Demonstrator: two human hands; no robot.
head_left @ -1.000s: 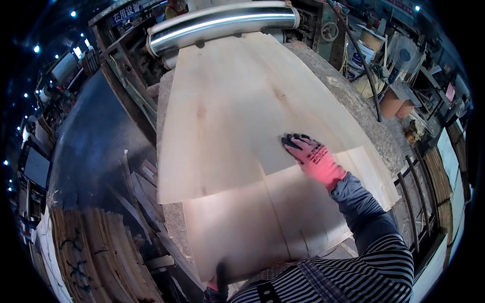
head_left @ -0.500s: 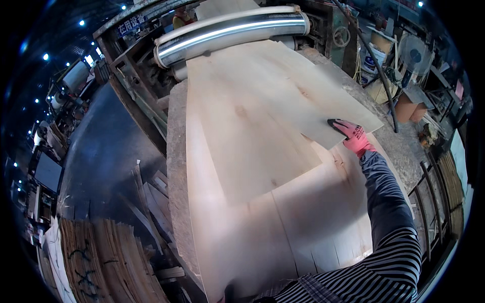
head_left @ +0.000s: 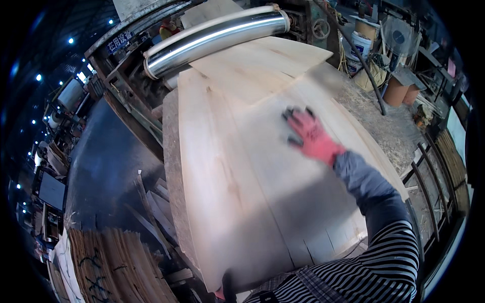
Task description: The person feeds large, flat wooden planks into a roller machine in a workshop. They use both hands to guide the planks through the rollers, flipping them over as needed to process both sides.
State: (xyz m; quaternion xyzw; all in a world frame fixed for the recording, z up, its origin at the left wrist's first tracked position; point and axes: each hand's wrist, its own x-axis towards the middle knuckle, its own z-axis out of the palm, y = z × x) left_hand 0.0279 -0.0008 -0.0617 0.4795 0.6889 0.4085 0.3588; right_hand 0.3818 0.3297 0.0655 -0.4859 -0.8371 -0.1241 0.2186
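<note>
My right hand [head_left: 316, 139], in a pink glove with dark fingertips, is over the middle of a large pale wood veneer sheet [head_left: 217, 166]. Its fingers are spread and hold nothing; motion blurs them, so I cannot tell whether they touch the wood. At the bottom edge my left hand [head_left: 220, 293] shows only in part, closed on the near left corner of the veneer sheet, a dark fingertip on top. Farther off, a smaller veneer piece [head_left: 262, 63] lies on the large one, its far side at a shiny metal roller [head_left: 222, 39].
A stone-like table [head_left: 172, 146] bears the sheets. Left of it are wood strips [head_left: 151, 212] and a veneer stack [head_left: 116, 262]. On the right stand a white bucket [head_left: 359, 45], a slanting pole [head_left: 353, 63] and a metal rack [head_left: 429, 187].
The smaller veneer has slid away toward the roller and now covers less of the large sheet. My right hand has let go of it and moved left, fingers spread.
</note>
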